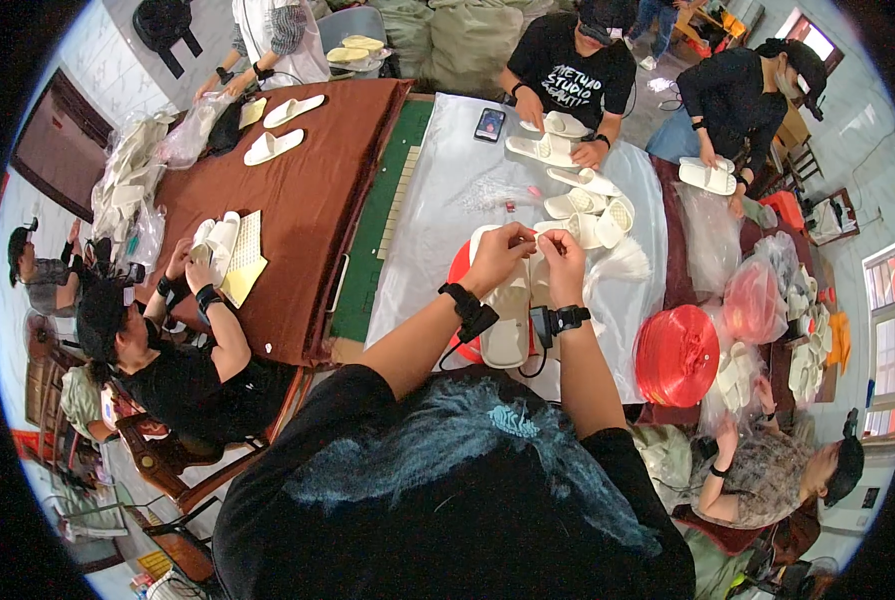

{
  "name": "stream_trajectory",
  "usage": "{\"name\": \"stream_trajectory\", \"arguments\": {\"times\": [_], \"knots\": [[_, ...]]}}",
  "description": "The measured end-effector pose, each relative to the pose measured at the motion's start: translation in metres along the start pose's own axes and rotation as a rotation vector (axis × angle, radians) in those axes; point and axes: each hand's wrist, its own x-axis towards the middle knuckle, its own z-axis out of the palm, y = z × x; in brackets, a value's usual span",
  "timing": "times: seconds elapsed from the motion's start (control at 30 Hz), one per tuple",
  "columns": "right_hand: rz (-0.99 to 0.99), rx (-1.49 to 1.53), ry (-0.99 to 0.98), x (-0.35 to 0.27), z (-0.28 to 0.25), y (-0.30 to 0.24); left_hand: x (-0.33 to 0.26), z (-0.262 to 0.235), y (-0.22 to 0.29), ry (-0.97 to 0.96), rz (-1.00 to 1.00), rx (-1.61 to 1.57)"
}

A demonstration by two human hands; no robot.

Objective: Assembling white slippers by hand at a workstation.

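Note:
Over the near part of the white-covered table, my left hand and my right hand meet fingertip to fingertip. Both are closed in a pinch, and what sits between the fingers is too small to make out. Just below them a pale cream slipper lies lengthwise, its strap end partly covered by my left hand. Another slipper seems to be beside it, mostly hidden by my right hand and wrist. A red round thing shows from under the slipper. Dark bands with cables sit on both my wrists.
Cream slippers are piled beyond my hands, beside white strands. A large red roll of plastic string stands to the right. Small clear packets and a phone lie farther off. Several co-workers handle slippers around the tables.

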Motion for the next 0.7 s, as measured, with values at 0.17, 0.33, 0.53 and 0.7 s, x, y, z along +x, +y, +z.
{"name": "stream_trajectory", "arguments": {"times": [0.17, 0.33, 0.53, 0.7], "knots": [[-0.030, 0.036, -0.026, -0.0007, 0.0022, -0.0002, 0.0021, -0.0004, -0.0028, -0.003, -0.045, 0.007], [-0.017, -0.001, -0.037, -0.0014, 0.0027, 0.0033, 0.0020, -0.0001, -0.0023, 0.001, -0.073, -0.043], [-0.036, -0.046, -0.048, -0.0027, 0.0046, 0.0073, 0.0005, -0.0025, 0.0013, -0.019, -0.072, 0.002], [-0.062, -0.105, -0.042, -0.0019, 0.0033, 0.0091, 0.0021, -0.0010, -0.0002, -0.006, -0.077, 0.002]]}}
